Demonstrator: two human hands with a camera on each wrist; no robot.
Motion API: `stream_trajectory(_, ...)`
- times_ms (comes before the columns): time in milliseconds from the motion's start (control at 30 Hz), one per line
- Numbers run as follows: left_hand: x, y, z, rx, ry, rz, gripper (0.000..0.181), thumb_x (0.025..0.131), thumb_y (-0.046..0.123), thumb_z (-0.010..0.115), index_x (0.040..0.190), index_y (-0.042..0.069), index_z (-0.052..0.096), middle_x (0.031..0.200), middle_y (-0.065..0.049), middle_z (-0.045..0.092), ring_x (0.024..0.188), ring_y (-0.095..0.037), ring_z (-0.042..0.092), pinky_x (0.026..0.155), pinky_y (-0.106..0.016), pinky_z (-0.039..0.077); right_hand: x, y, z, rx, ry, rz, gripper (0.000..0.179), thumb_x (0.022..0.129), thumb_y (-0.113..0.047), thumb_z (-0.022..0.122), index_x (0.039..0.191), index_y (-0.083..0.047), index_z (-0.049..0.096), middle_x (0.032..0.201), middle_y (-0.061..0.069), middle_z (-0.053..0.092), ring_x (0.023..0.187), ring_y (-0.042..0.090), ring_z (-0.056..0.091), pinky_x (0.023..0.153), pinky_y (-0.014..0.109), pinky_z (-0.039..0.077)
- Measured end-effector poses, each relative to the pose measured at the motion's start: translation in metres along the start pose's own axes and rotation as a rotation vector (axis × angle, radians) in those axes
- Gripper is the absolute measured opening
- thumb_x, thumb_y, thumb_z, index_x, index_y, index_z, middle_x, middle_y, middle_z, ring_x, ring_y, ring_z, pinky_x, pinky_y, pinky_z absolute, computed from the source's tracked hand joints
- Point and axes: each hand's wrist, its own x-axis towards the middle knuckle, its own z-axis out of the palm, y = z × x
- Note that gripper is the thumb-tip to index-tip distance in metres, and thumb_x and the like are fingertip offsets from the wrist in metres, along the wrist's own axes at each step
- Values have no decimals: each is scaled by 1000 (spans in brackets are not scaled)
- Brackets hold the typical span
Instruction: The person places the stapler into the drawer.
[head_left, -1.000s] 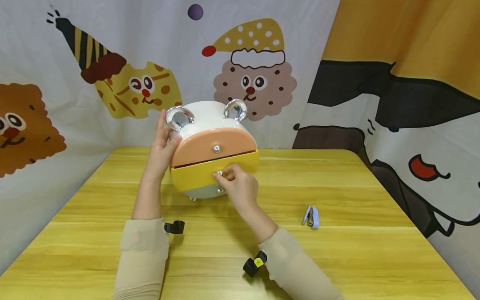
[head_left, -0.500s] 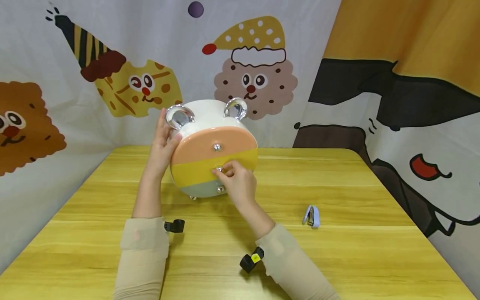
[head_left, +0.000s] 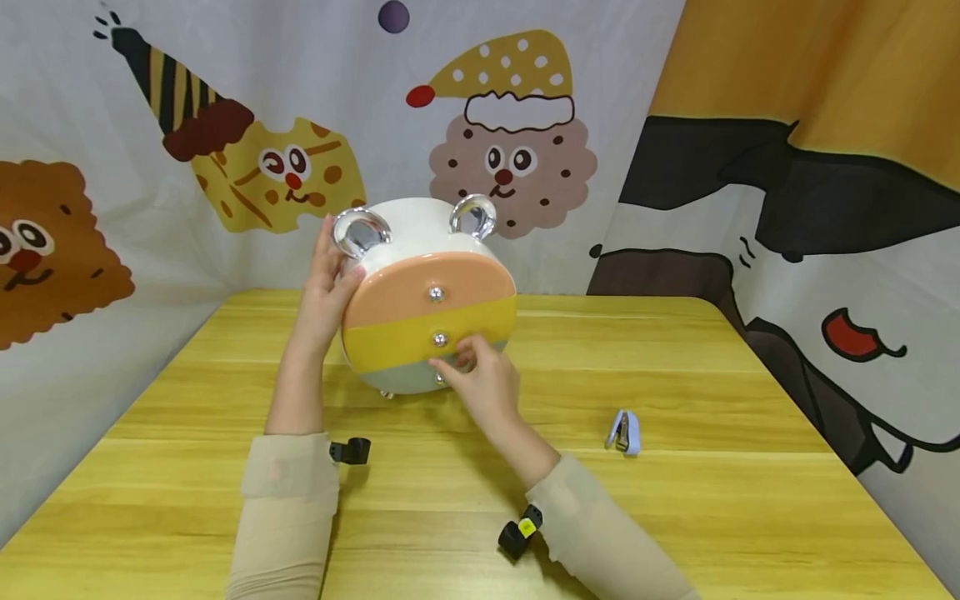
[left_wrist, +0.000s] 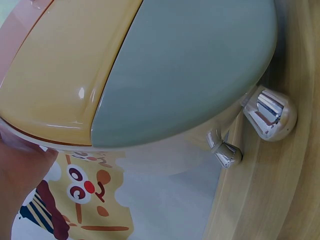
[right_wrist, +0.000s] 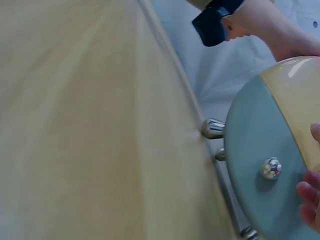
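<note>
A small round drawer box with silver ears and silver feet stands tilted on the table. Its front has an orange drawer, a yellow drawer and a grey-green drawer, each with a silver knob; all three sit flush. My left hand grips the box's left side, thumb at the front edge, other fingers partly hidden behind. Just in front of the lower drawers is my right hand, thumb and fingers apart around nothing, beside the lowest knob. The middle knob is untouched.
A light-purple stapler-like clip lies on the wooden table, right of the box. Small black cameras are strapped at both wrists. A cloth printed with cartoon figures hangs behind the table.
The yellow drawer, slightly out a second ago, has gone in flush. My right hand has let go of its knob and moved slightly down and right. The left hand keeps its hold.
</note>
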Motion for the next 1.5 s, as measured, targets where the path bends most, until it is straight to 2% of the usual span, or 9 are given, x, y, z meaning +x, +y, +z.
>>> stream_trajectory(167, 0, 0, 0, -1, -2, 0, 77, 95, 15, 54, 154, 35, 8, 152, -12, 32, 130, -23, 35, 107, -37, 30, -6, 1, 1, 11, -27, 78, 40, 74, -46, 79, 88, -12, 65, 78, -3, 67, 63, 8, 59, 54, 23, 45)
stream_trajectory(400, 1, 0, 2, -9, -3, 3, 77, 95, 15, 55, 154, 35, 9, 151, -12, 32, 130, -23, 35, 107, -36, 29, -13, 3, 7, 56, -93, 169, 38, 74, -45, 80, 88, -12, 66, 75, -3, 67, 64, 7, 60, 53, 24, 46)
stream_trajectory(600, 1, 0, 4, -15, -5, -3, 78, 95, 16, 55, 154, 35, 9, 152, -12, 31, 130, -22, 34, 108, -36, 28, -17, 5, 10, 64, -111, 226, 32, 74, -41, 81, 84, -13, 67, 74, -6, 67, 63, 6, 60, 53, 24, 46)
stream_trajectory(933, 2, 0, 2, -2, 0, -13, 78, 95, 16, 55, 154, 37, 8, 152, -12, 31, 127, -23, 36, 104, -35, 32, -18, 9, 17, 176, -124, 276, 20, 76, -25, 82, 82, -11, 69, 73, -5, 67, 64, 7, 61, 57, 24, 49)
stream_trajectory(1167, 1, 0, 3, -19, -6, -11, 78, 95, 15, 55, 154, 35, 8, 153, -13, 28, 132, -23, 32, 109, -37, 27, -19, 9, 21, 264, -100, 304, 14, 75, -18, 82, 77, -10, 71, 72, -4, 68, 61, 9, 61, 56, 24, 51)
stream_trajectory(1267, 1, 0, 3, -23, -3, -7, 79, 95, 14, 55, 154, 35, 7, 154, -13, 27, 133, -24, 31, 110, -38, 25, -17, 9, 21, 260, -92, 301, 13, 75, -17, 83, 75, -10, 71, 71, -4, 67, 60, 7, 60, 56, 23, 51)
stream_trajectory(1500, 1, 0, 1, 0, 7, -22, 78, 96, 15, 54, 154, 36, 7, 152, -14, 29, 128, -23, 35, 106, -36, 30, -16, 6, 18, 233, -111, 314, 14, 72, -16, 84, 71, -11, 70, 68, -6, 66, 62, 7, 60, 56, 24, 50)
